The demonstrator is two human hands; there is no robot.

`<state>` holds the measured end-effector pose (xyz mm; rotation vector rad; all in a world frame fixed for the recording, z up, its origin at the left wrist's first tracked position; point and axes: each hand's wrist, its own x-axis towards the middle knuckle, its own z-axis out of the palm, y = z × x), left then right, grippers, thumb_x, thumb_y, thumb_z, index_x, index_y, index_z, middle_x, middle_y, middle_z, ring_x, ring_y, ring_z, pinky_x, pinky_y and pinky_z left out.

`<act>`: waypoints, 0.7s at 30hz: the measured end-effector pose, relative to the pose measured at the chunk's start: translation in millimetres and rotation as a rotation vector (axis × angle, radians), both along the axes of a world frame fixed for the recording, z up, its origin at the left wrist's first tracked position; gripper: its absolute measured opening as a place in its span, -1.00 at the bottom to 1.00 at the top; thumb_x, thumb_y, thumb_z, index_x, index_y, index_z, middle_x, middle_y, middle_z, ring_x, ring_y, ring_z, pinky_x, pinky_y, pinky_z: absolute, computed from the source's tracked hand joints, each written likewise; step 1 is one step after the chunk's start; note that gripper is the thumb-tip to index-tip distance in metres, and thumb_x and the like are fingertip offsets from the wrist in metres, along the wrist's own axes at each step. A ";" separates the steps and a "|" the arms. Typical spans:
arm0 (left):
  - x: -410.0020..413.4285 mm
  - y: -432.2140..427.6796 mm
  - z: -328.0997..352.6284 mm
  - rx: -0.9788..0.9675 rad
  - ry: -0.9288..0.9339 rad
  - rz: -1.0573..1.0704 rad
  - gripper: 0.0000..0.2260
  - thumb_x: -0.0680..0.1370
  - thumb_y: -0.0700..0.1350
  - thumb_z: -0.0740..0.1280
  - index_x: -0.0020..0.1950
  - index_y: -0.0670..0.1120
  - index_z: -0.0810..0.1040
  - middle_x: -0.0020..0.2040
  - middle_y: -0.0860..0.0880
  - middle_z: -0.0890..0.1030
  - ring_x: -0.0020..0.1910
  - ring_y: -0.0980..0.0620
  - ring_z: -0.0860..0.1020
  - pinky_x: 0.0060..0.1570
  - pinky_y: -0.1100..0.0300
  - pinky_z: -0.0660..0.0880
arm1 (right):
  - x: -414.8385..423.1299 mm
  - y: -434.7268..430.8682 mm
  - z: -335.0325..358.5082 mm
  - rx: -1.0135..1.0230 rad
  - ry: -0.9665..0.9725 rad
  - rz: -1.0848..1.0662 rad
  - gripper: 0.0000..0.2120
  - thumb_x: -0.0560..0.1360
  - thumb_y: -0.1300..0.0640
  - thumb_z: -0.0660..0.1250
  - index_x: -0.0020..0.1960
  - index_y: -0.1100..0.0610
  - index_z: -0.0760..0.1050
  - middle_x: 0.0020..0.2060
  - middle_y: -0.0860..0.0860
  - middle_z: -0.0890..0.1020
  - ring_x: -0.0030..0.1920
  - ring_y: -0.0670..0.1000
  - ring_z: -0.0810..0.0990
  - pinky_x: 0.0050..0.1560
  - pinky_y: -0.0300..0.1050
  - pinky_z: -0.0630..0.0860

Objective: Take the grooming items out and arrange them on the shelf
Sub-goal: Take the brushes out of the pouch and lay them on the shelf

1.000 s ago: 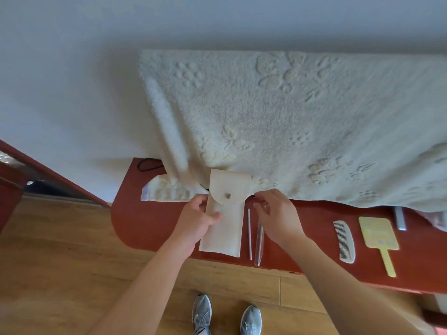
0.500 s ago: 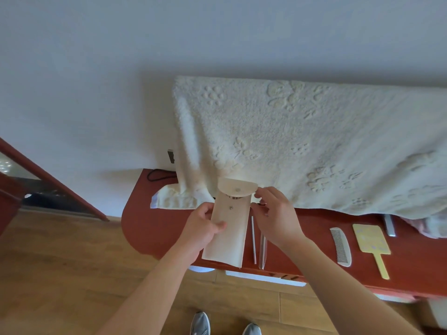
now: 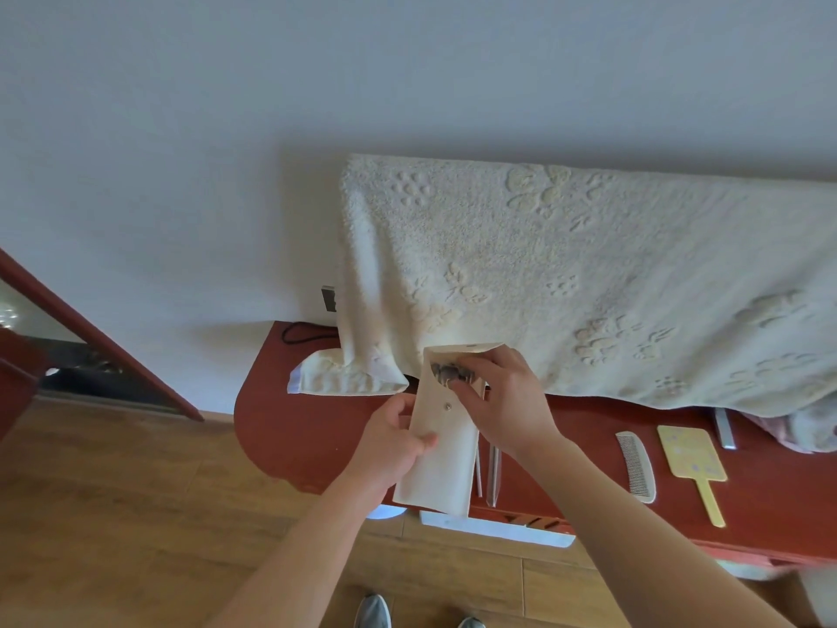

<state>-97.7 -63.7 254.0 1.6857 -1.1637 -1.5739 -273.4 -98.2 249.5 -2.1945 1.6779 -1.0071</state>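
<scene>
A cream pouch (image 3: 441,451) with a snap button is held up over the red shelf (image 3: 308,428), its flap open. My left hand (image 3: 392,446) grips the pouch's left side. My right hand (image 3: 502,403) reaches into its mouth, fingers curled on the dark metal tools (image 3: 448,373) showing there. Two thin metal tools (image 3: 491,473) lie on the shelf just right of the pouch. Farther right lie a white comb (image 3: 636,466) and a yellow hand mirror (image 3: 693,464).
A cream towel (image 3: 589,274) hangs from the wall down onto the shelf's back. A silver item (image 3: 724,428) lies by the towel's edge at right. A black cord (image 3: 303,332) sits at the shelf's left back corner. Wooden floor lies below.
The pouch's flap has been opened and the pouch lifted. My right hand moved from beside the pouch to its mouth, onto the tools inside. The camera tilted upward.
</scene>
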 end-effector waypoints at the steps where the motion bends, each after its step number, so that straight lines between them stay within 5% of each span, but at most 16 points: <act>1: -0.3 0.5 -0.2 -0.003 -0.001 -0.004 -0.68 0.49 -0.26 0.44 0.16 0.04 0.51 0.03 0.04 0.67 -0.03 0.07 0.64 -0.21 0.22 0.49 | 1.3 0.2 0.8 -0.009 -0.005 -0.002 -0.77 0.45 0.03 0.42 0.09 0.03 0.65 -0.08 -0.02 0.57 -0.03 0.05 0.53 -0.10 -0.14 0.54; 15: 1.9 0.6 -4.8 -0.010 0.024 -0.040 -0.67 0.49 -0.28 0.42 0.15 0.07 0.54 -0.01 0.03 0.70 -0.08 0.08 0.68 -0.10 0.13 0.57 | 9.5 -8.7 8.0 0.060 -0.089 -0.056 -0.97 0.40 0.20 0.46 -0.19 0.12 0.62 -0.27 -0.10 0.57 -0.16 -0.05 0.50 -0.21 -0.24 0.40; 18: 2.8 -0.8 -5.8 -0.008 0.013 -0.060 -0.68 0.49 -0.27 0.41 0.15 0.06 0.54 -0.03 0.03 0.71 -0.07 0.05 0.68 -0.03 0.06 0.60 | 6.4 -14.9 13.7 0.055 -0.134 -0.098 -0.96 0.44 0.21 0.42 -0.14 0.08 0.61 -0.30 -0.09 0.61 -0.25 -0.05 0.54 -0.24 -0.14 0.49; 21: 4.6 -2.6 -6.2 0.002 0.001 -0.075 -0.69 0.50 -0.28 0.40 0.15 0.06 0.54 -0.05 0.03 0.71 -0.08 0.06 0.68 -0.09 0.12 0.57 | 0.4 -22.2 20.3 0.072 -0.182 -0.133 -0.94 0.48 0.18 0.39 -0.07 0.07 0.62 -0.29 -0.08 0.64 -0.28 -0.08 0.58 -0.23 -0.24 0.51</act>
